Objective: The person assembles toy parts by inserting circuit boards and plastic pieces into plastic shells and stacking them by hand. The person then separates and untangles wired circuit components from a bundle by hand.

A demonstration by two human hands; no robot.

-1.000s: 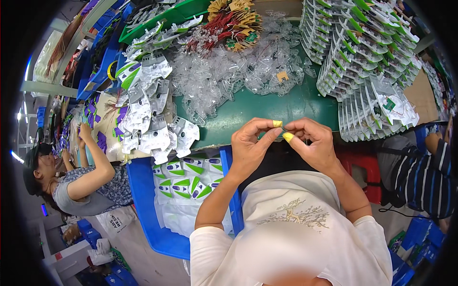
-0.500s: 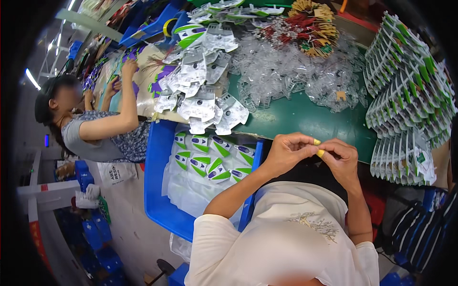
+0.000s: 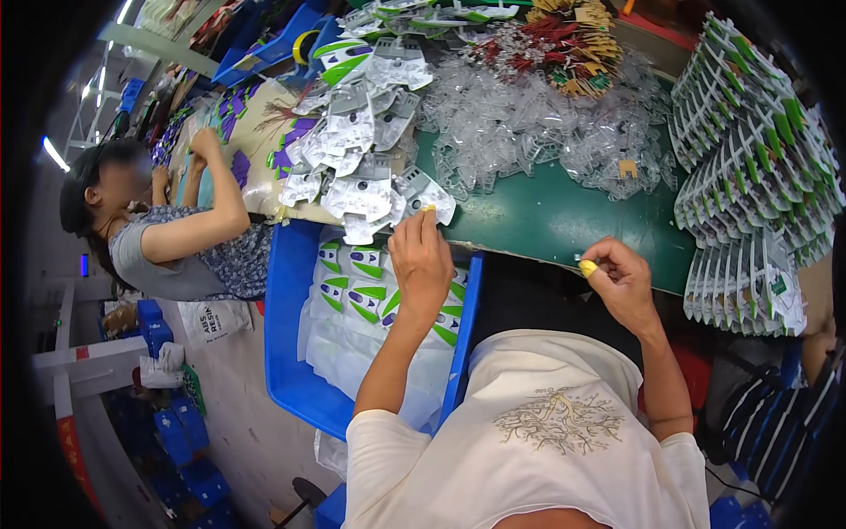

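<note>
My left hand (image 3: 421,269) reaches over the blue bin to the table edge, fingers stretched out, a yellow-covered fingertip touching a grey-white plastic shell (image 3: 425,191). That shell lies at the near right of a heap of similar shells (image 3: 359,198). My right hand (image 3: 620,280) hovers at the table's front edge with thumb and index finger pinched together; the thumb wears a yellow cover. A tiny pale bit (image 3: 577,257) shows by those fingertips, too small to name.
A blue bin (image 3: 280,353) holds white-green shells on plastic sheeting. Clear plastic parts (image 3: 520,123) and red-wired bundles (image 3: 573,44) lie on the green table (image 3: 529,220). Tall stacks of shells (image 3: 749,185) stand at right. Another person (image 3: 176,238) works at left.
My hands, together before, have parted. My left hand has moved left and up to the shell heap; my right stays near its place. The other person's raised hand has shifted left.
</note>
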